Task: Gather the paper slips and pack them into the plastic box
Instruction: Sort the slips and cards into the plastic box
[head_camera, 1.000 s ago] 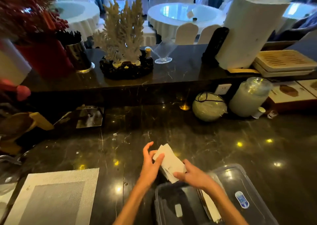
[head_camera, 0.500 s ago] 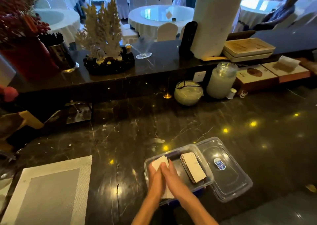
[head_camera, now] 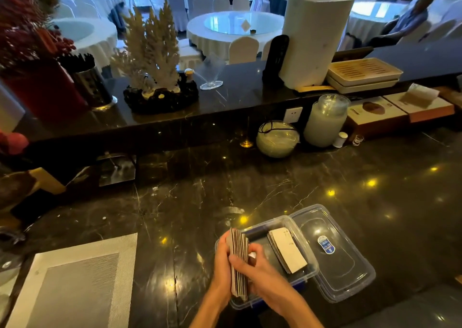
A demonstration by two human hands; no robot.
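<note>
A clear plastic box [head_camera: 310,257] stands on the dark marble counter near the front edge. Its clear lid [head_camera: 340,260] lies flat beside it on the right, with a blue sticker. One stack of paper slips [head_camera: 287,250] leans inside the box's right half. A second stack of slips [head_camera: 239,260] stands on edge over the box's left part. My left hand [head_camera: 222,272] presses that stack from the left, and my right hand [head_camera: 260,270] presses it from the right.
A grey woven placemat [head_camera: 72,285] lies at the front left. A round glass bowl [head_camera: 277,138] and a frosted jar [head_camera: 323,121] stand against the raised ledge behind. Flat cartons [head_camera: 397,112] sit at the back right; a coral ornament [head_camera: 155,77] stands on the ledge.
The slips, held fanned above the counter a second ago, are now squared into an upright stack over the box's left part. The view has tilted up, so the box sits farther from me.
</note>
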